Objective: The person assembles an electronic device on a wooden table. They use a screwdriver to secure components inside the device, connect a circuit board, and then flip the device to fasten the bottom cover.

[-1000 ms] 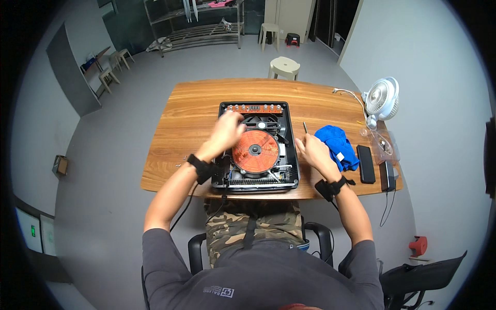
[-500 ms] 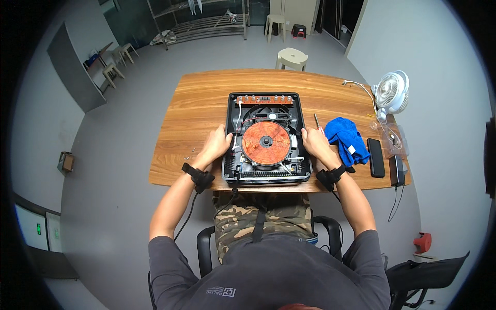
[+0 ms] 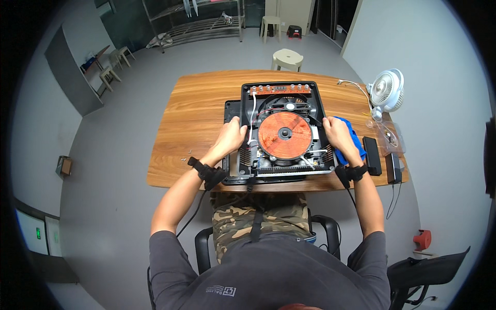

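Observation:
An opened induction cooker housing (image 3: pixel 319 98) is tilted and raised above the wooden table. Inside it shows a round copper coil (image 3: pixel 274 145), with an orange control board (image 3: pixel 280 90) along the far edge and a white cable running down the left. My left hand (image 3: pixel 230 138) is closed on the housing's left side wall. On the opposite wall my right hand (image 3: pixel 338 136) grips in the same way. Beneath, partly covered, lies a flat black panel (image 3: pixel 232 110), sticking out at the left and near edges.
Several small screws (image 3: pixel 187 156) lie on the table (image 3: pixel 191 113) at the left. To the right are a blue cloth (image 3: pixel 356 140), a black phone (image 3: pixel 371 157), a black box-shaped device (image 3: pixel 393 169), a clear plastic box (image 3: pixel 397 135) and a white fan (image 3: pixel 387 90).
Both hands have lifted the housing and carried it right and slightly away from me. The black panel beneath has come into view; the housing and right hand now cover the screwdriver and part of the cloth.

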Demonstrator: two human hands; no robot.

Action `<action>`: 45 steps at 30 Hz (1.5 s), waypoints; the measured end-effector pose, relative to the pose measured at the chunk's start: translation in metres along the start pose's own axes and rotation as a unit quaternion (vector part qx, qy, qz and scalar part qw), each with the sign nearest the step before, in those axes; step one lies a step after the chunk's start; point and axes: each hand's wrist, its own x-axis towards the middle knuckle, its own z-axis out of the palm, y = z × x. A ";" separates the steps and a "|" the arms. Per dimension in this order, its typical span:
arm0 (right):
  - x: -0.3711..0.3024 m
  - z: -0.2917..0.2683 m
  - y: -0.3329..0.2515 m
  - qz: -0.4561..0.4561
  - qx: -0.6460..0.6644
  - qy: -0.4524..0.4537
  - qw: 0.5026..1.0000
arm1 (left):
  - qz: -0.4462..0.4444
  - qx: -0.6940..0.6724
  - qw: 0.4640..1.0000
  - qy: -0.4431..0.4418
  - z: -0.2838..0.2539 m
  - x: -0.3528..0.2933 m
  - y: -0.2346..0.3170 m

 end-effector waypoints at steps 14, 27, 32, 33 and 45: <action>-0.026 -0.091 0.067 0.059 -0.012 0.010 0.998 | 0.053 -0.006 0.989 -0.138 0.099 0.027 0.069; -0.008 -0.101 0.059 -0.001 0.005 0.013 1.000 | 0.007 -0.042 0.966 -0.256 0.106 0.042 0.074; 0.001 -0.115 0.028 0.032 0.063 -0.034 0.997 | 0.084 0.038 0.968 -0.232 0.110 0.043 0.067; 0.004 -0.115 0.026 0.020 0.069 -0.038 0.997 | 0.091 0.055 0.970 -0.221 0.111 0.043 0.065; 0.029 -0.123 -0.024 -0.078 0.119 -0.094 0.985 | 0.204 0.252 0.923 -0.207 0.104 0.035 0.076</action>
